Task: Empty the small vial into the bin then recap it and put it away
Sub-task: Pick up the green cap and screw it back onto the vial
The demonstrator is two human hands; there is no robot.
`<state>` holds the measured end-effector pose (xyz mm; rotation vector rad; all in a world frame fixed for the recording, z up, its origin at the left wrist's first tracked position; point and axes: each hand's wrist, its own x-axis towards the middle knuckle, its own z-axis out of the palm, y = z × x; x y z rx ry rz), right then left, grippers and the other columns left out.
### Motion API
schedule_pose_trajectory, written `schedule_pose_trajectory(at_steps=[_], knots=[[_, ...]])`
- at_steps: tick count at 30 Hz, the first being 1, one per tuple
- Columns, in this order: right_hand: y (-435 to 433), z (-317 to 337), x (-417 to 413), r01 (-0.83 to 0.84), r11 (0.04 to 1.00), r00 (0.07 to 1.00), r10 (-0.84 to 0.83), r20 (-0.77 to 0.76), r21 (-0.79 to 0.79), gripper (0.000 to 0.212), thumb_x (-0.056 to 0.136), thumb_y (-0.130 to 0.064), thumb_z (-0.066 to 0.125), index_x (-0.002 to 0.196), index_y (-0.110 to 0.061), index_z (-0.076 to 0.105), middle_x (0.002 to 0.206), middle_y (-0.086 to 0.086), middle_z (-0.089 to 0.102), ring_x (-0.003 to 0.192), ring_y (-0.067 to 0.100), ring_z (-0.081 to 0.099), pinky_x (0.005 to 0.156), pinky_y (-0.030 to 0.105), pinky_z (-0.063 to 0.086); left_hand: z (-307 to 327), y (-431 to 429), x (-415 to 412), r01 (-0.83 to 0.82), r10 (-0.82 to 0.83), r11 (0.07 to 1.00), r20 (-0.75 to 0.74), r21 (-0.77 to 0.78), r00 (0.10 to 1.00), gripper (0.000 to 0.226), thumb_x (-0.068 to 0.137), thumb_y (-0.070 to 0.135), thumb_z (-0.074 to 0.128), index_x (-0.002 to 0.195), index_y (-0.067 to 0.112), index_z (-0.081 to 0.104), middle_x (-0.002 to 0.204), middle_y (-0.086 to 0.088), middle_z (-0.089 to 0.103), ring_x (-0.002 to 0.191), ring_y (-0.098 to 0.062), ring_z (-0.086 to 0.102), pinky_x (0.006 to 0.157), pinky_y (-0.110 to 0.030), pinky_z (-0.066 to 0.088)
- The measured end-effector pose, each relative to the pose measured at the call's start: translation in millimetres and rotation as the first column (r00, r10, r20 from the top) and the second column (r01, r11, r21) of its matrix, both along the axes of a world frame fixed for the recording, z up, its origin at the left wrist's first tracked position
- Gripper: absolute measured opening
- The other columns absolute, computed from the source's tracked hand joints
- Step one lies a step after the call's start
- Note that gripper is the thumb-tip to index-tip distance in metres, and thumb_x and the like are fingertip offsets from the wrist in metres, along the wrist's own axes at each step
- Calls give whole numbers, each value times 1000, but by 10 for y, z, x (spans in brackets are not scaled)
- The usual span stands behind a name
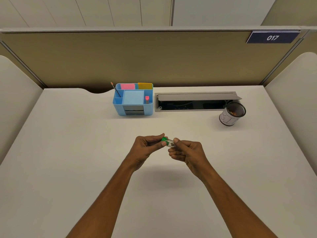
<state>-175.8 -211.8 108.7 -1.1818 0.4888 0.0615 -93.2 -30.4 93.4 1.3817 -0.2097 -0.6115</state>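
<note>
A small clear vial (170,143) with a green cap (164,140) is held level above the middle of the desk. My left hand (147,146) pinches the green cap between thumb and fingers. My right hand (186,151) grips the clear body from the other end. The cap sits on the vial's mouth. What is inside the vial is too small to tell. The bin (232,114), a black mesh cup with a white paper label, stands at the back right with something orange inside.
A blue desk organiser (133,100) with a pencil, pink and yellow notes and a small red-capped item stands at the back centre. An open cable tray (195,102) lies between it and the bin. Partition walls ring the white desk (68,152).
</note>
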Motion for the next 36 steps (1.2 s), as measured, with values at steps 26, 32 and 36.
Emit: schedule_pose_trajectory(at_steps=[26,32,36], knots=[[79,118,-20,-93,983,988,110,104,-161,22,95,-21,72,115,-11,75,85,17,78,73,25,75,67,30,60,148,51,9,-51,52,998,26,-27,998,41,76,17,83,117,15,77,113,-10,80,110,-26,75,94,-36,60],[140,103,-20,-63,955,985,107,138,-289,23,94,-19,74,115,-11,76,89,9,79,74,25,76,68,30,60,190,66,-37,-51,46,995,-52,-86,998,42,80,23,77,122,17,74,119,-9,78,115,-25,72,96,-33,59],[161,58,-42,-50,957,988,89,125,-284,19,96,-23,71,108,-11,79,83,8,79,67,19,72,65,28,59,204,76,-82,-35,30,995,-57,-94,998,37,80,24,77,117,24,76,121,-7,77,119,-24,70,98,-31,57]])
